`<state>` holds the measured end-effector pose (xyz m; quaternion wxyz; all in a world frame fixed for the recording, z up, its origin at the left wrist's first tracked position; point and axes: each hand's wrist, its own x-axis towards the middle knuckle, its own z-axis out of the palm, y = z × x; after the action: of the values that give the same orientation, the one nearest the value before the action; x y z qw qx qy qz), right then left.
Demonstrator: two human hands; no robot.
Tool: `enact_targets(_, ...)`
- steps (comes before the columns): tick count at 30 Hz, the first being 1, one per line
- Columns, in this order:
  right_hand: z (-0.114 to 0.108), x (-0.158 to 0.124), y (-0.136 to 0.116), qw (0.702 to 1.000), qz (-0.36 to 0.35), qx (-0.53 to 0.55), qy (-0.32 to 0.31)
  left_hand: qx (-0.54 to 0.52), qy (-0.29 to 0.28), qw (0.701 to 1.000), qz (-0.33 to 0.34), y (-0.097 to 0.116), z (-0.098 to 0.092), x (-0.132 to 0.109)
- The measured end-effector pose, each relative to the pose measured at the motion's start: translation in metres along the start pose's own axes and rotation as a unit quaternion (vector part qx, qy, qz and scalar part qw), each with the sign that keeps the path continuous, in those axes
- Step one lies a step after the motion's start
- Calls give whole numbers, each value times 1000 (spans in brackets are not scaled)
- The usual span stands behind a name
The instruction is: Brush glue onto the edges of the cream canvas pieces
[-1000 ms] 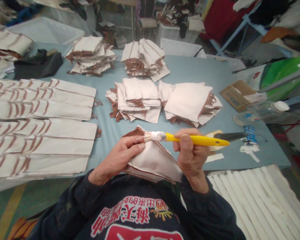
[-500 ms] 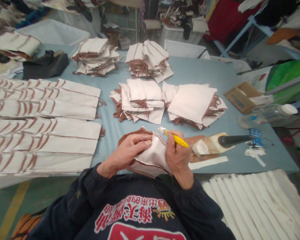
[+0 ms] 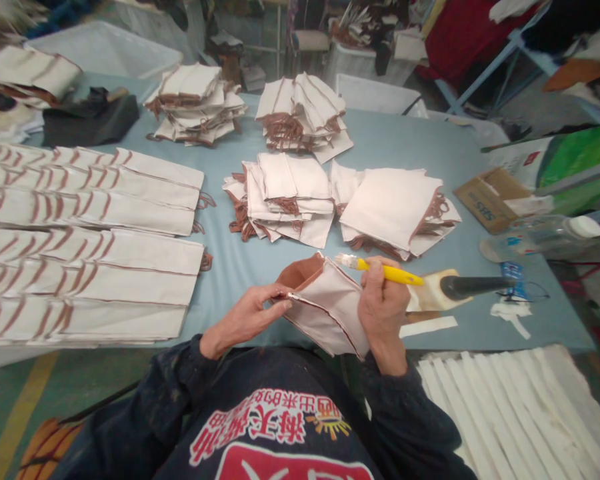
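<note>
Brush (image 3: 386, 271) has swung clear of the pouch (image 3: 330, 303)! Right hand (image 3: 383, 305) stays wrapped round its yellow handle, while left hand (image 3: 245, 319) pinches the pouch's rim, now turned open at the table's (image 3: 410, 143) near edge.

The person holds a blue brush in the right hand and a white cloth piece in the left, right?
No, the brush is yellow, not blue; the head view shows it. The right hand holds it and the left hand holds the white cloth piece.
</note>
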<state>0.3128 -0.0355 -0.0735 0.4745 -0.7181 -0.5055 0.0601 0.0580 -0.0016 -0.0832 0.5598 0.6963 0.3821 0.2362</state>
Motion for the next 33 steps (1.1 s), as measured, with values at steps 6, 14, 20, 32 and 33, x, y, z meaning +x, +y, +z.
enact_targets(6, 8, 9, 14, 1000, 19, 16, -1, -11, -10, 1000, 20, 13, 8, 3)
enact_targets(14, -23, -2, -10, 987, -18, 154, 29, 9, -14, 998, 67, 46, 2, 2)
enact_targets(20, -56, -26, -53, 983, -115, 131, -64, 47, 25, 994, 98, 48, 3, -4)
enact_targets(32, -51, -24, -59, 983, -161, 60, -70, 155, 76, 972, 158, 58, 15, -12)
enact_targets(33, -51, -21, -63, 977, -189, 54, -79, 164, 83, 969, 166, 58, 16, -12)
